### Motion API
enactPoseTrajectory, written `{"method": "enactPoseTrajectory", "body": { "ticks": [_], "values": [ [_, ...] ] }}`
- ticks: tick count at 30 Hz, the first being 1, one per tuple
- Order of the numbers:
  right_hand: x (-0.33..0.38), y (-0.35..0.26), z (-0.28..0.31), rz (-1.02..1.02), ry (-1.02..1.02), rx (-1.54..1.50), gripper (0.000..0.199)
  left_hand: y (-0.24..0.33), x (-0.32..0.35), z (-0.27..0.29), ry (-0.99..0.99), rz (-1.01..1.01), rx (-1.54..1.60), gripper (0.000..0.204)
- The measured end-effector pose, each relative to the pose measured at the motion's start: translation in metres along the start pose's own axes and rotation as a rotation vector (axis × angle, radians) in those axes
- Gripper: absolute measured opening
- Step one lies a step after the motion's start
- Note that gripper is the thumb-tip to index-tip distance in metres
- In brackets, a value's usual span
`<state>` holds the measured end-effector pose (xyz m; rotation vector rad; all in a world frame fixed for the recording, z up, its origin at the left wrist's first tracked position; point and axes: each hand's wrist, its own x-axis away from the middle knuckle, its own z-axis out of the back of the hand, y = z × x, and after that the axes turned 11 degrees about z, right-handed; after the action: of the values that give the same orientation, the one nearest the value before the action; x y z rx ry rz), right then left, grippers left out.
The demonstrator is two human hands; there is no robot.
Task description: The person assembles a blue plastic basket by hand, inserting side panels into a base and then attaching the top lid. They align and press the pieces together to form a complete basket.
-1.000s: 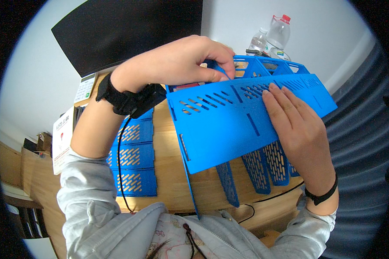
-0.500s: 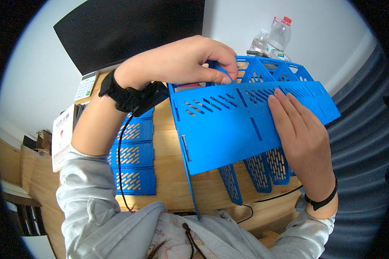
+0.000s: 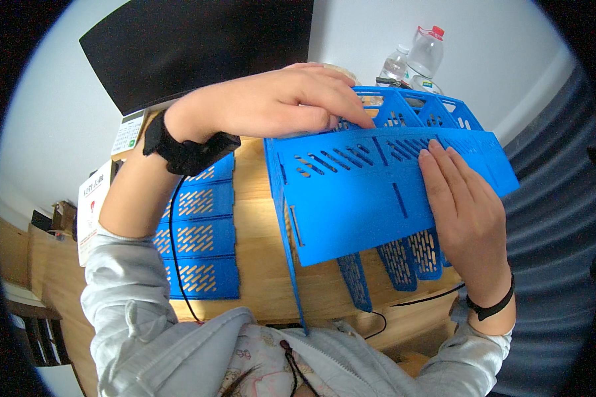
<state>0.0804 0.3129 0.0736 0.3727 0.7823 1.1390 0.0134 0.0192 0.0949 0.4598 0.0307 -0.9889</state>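
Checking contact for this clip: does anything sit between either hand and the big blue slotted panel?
Nothing visible does. The left hand grips the blue panel at its top edge, and the right hand lies flat on its face.

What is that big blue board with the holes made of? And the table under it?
The blue panel looks like plastic: one even bright colour, thin, with neat slots cut through it and a fairly matte face. The table looks like light wood, since grain lines run along its top; whether it is solid wood or a veneer cannot be told.
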Motion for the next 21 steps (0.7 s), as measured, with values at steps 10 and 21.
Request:
{"method": "enactPoseTrajectory", "body": {
  "ticks": [10, 21],
  "values": [
    [0.001, 0.0, 0.002, -0.015, -0.022, -0.016, 0.038, -0.003, -0.003, -0.008, 0.083, 0.042, 0.084, 0.024],
    [-0.001, 0.002, -0.003, 0.029, 0.09, 0.015, 0.033, 0.0, -0.013, -0.01, 0.165, 0.113, -0.032, 0.016]
  ]
}}
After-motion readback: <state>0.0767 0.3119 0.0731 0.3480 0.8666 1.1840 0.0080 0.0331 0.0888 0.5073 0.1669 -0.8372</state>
